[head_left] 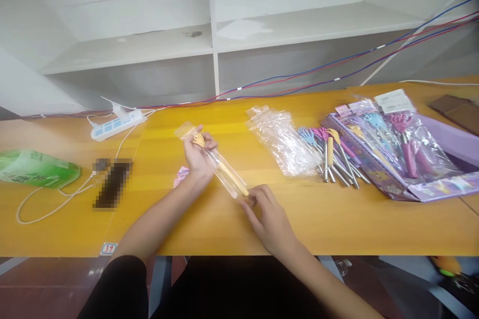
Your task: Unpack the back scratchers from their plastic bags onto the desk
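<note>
A yellow hand-shaped scratcher [226,174] lies inside a long clear plastic bag [232,190], slanting from upper left to lower right. My left hand [199,155] is wrapped round the bag's upper end, by the scratcher's yellow claw. At the lower end, my right hand [266,214] pinches near the tip of the yellow handle with thumb and fingers. A pink printed card [181,176] lies on the table beside my left wrist. Right of the hands are a pile of clear bags [286,142] and several loose scratchers [339,157] in blue, pink and yellow.
A purple display box [441,192] with bagged scratchers stands at the right, with a brown object [456,112] behind it. At the left are a white power strip [119,125], a green package [39,169], a white cable and a blurred dark item [113,184]. Shelves rise behind the table.
</note>
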Demonstrator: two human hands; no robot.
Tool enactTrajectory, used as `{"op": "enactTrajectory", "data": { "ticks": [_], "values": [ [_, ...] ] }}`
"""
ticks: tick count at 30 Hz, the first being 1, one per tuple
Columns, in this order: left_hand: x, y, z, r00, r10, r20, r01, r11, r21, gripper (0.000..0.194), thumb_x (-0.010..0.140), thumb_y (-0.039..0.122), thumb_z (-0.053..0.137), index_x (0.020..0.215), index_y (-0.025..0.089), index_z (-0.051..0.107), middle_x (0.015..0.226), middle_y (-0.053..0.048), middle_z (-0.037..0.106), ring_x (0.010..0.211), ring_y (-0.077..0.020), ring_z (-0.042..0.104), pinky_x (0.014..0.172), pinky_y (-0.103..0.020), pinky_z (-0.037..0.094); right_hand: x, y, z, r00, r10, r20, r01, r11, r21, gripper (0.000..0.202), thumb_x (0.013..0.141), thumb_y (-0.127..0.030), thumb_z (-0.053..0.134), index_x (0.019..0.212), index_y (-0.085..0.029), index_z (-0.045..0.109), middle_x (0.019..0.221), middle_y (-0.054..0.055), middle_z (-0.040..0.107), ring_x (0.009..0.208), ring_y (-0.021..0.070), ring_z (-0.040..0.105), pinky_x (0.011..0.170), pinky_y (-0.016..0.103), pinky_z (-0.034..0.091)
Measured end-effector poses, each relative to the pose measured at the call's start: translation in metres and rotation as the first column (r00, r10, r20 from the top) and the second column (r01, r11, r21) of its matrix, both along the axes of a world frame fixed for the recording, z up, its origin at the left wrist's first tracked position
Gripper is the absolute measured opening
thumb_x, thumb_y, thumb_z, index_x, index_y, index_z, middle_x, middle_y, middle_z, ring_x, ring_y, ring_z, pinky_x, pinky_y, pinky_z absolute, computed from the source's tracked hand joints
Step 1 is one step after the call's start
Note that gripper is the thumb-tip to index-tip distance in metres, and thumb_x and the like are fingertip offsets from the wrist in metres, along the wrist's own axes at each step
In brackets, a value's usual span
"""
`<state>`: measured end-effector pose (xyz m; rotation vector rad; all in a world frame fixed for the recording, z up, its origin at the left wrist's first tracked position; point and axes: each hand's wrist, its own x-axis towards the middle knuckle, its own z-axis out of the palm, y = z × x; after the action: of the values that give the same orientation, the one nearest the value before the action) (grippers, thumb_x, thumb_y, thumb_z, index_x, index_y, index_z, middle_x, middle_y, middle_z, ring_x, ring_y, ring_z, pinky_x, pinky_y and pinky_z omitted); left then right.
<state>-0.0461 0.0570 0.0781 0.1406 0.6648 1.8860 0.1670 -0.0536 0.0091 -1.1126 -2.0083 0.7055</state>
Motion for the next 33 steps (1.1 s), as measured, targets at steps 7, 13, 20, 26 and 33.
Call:
{"op": "enactTrajectory", "data": {
  "ticks": [7, 13, 20, 26, 33],
  "values": [
    [0.038, 0.005, 0.007, 1.0, 0.009, -0.015, -0.009, 1.0, 0.021, 0.018, 0.096, 0.034, 0.054, 0.1, 0.02, 0.063, 0.068, 0.002, 0.05, 0.051, -0.0075, 0.036, 0.051, -0.018, 0.032, 0.025, 0.0, 0.008, 0.961, -0.144, -0.236, 0.167, 0.983, 0.077, 0.013, 0.104, -0.03, 0.061, 0.113, -0.022, 0.055, 0.104, 0.006, 0.051, 0.085, 0.0184, 0.056, 0.07, 0.033, 0.05],
    [0.061, 0.006, 0.015, 0.999, -0.018, -0.028, 0.02, 0.996, 0.092, 0.019, 0.097, 0.034, 0.052, 0.102, 0.019, 0.063, 0.067, 0.002, 0.049, 0.052, -0.0086, 0.035, 0.051, -0.018, 0.033, 0.038, 0.006, 0.013, 0.968, -0.241, -0.064, 0.249, 0.954, 0.169, 0.01, 0.104, -0.031, 0.066, 0.104, -0.022, 0.062, 0.106, 0.008, 0.051, 0.096, 0.0205, 0.059, 0.081, 0.035, 0.053],
    [0.085, 0.007, 0.018, 0.998, -0.053, -0.024, 0.055, 0.996, 0.074, 0.028, 0.1, 0.043, 0.05, 0.109, 0.02, 0.064, 0.071, 0.002, 0.051, 0.054, -0.0079, 0.04, 0.055, -0.018, 0.038, 0.05, 0.025, 0.002, 0.911, -0.389, 0.136, 0.306, 0.86, 0.409, 0.018, 0.108, -0.035, 0.058, 0.112, -0.018, 0.059, 0.109, 0.013, 0.06, 0.098, 0.0267, 0.06, 0.079, 0.039, 0.051],
    [0.114, 0.017, 0.019, 0.993, -0.105, -0.059, 0.106, 0.994, 0.026, 0.045, 0.106, 0.057, 0.043, 0.122, 0.022, 0.064, 0.077, 0.001, 0.059, 0.055, -0.0079, 0.046, 0.061, -0.021, 0.046, 0.065, 0.03, -0.001, 0.869, -0.429, 0.245, 0.256, 0.815, 0.52, 0.017, 0.109, -0.032, 0.054, 0.104, -0.019, 0.064, 0.101, 0.012, 0.065, 0.089, 0.0265, 0.054, 0.078, 0.039, 0.044],
    [0.133, 0.08, 0.0, 0.978, -0.198, -0.068, 0.194, 0.98, -0.051, 0.052, 0.113, 0.047, 0.028, 0.134, 0.016, 0.064, 0.103, -0.013, 0.074, 0.083, -0.0168, 0.071, 0.088, -0.037, 0.06, 0.099, 0.035, -0.009, 0.781, -0.529, 0.332, 0.295, 0.78, 0.551, 0.024, 0.109, -0.029, 0.053, 0.091, -0.019, 0.066, 0.088, 0.009, 0.064, 0.084, 0.024, 0.054, 0.076, 0.037, 0.04]
  ]
}}
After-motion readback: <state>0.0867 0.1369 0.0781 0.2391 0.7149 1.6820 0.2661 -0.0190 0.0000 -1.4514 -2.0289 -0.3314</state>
